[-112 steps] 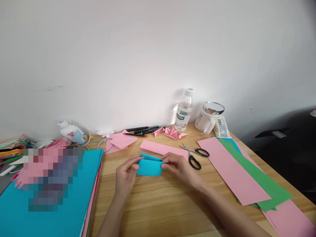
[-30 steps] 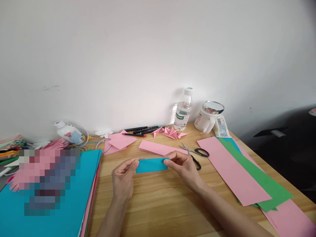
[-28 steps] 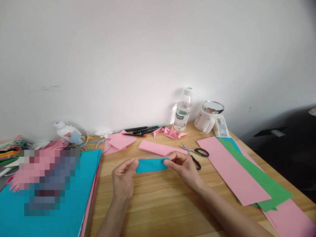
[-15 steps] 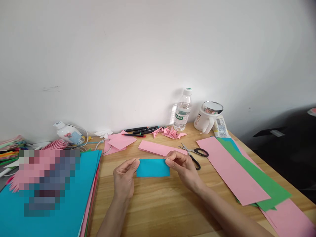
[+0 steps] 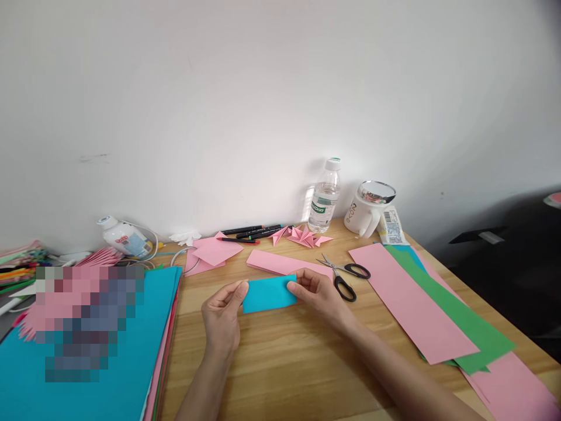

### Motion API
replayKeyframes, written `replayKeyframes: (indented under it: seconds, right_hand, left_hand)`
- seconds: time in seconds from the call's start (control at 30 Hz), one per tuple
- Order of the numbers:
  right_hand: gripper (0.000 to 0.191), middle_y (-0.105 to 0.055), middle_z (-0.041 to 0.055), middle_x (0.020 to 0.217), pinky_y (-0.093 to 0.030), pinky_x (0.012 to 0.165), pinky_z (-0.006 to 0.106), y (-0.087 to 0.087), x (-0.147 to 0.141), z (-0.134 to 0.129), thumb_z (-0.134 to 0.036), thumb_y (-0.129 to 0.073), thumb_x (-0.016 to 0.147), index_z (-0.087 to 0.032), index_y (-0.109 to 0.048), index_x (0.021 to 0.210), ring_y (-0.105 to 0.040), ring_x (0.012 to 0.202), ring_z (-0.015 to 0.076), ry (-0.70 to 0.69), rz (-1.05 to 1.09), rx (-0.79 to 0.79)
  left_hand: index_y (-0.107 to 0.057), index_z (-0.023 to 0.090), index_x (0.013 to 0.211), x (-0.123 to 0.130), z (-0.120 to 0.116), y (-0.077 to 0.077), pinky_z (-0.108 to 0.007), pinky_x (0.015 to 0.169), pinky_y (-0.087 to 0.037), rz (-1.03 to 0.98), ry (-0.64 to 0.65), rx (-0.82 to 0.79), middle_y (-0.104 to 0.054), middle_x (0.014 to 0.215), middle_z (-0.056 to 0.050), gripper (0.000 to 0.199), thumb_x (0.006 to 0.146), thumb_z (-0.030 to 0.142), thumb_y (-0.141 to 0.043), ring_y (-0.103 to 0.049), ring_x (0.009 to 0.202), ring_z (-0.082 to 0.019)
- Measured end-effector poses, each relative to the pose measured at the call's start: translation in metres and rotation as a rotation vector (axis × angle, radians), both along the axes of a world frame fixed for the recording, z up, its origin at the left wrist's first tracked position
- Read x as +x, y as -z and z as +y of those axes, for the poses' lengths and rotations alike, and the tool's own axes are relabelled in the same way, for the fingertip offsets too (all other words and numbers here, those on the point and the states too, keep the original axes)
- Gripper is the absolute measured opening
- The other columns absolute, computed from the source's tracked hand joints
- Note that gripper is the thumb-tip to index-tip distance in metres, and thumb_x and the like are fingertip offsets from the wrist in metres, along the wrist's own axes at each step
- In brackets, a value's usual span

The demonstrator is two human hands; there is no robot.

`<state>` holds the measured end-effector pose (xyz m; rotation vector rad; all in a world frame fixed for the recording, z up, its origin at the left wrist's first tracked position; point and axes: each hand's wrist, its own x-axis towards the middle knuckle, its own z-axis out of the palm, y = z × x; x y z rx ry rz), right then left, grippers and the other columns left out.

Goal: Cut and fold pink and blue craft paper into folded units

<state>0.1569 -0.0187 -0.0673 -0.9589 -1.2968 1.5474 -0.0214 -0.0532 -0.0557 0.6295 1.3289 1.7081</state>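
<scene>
A small blue paper rectangle (image 5: pixel 268 294) is held up over the wooden table (image 5: pixel 272 374), its right side tilted slightly upward. My left hand (image 5: pixel 223 313) pinches its upper left corner between thumb and fingers. On the right, my right hand (image 5: pixel 319 295) grips the upper right part, thumb on the front face and fingers behind. Just behind the paper lies a folded pink strip (image 5: pixel 280 264). Black-handled scissors (image 5: pixel 345 276) rest with blades apart, beyond my right hand.
Pink sheets (image 5: pixel 416 304) and green sheets (image 5: pixel 460 316) overlap on the right. A blue sheet stack (image 5: pixel 144 345) lies left. Along the wall stand a water bottle (image 5: pixel 323 202) and a white mug (image 5: pixel 363 213), near pens (image 5: pixel 241 230) and folded pink pieces (image 5: pixel 303 235).
The right side of the blue paper has risen a little, so it now tilts. My right hand has shifted slightly left, with its thumb further onto the paper. My left hand keeps its pinch.
</scene>
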Motion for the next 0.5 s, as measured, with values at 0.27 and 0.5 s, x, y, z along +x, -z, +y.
replayKeyframes:
  seconds: [0.27, 0.5]
  right_hand:
    - [0.035, -0.052, -0.0035, 0.061, -0.042, 0.055, 0.023, 0.0039, 0.0002, -0.0001, -0.047, -0.07, 0.066, -0.016, -0.054, 0.065, -0.049, 0.057, 0.0093, -0.073, 0.046, -0.075]
    - [0.037, -0.044, -0.0056, 0.056, -0.049, 0.047, 0.022, 0.0057, -0.0067, -0.0046, -0.046, -0.074, 0.06, -0.017, -0.051, 0.059, -0.045, 0.052, 0.0082, 0.071, 0.095, -0.081]
  left_hand:
    - [-0.073, 0.017, 0.064, -0.0005, -0.0002, 0.0001, -0.023, 0.052, -0.048, 0.01, 0.0, -0.013, -0.07, 0.06, -0.002, 0.024, 0.046, 0.029, -0.082, -0.058, 0.053, -0.012]
    - [-0.073, 0.017, 0.065, 0.0008, 0.0011, 0.0023, -0.02, 0.052, -0.047, -0.041, -0.004, -0.022, -0.07, 0.061, -0.002, 0.025, 0.045, 0.027, -0.083, -0.058, 0.054, -0.01]
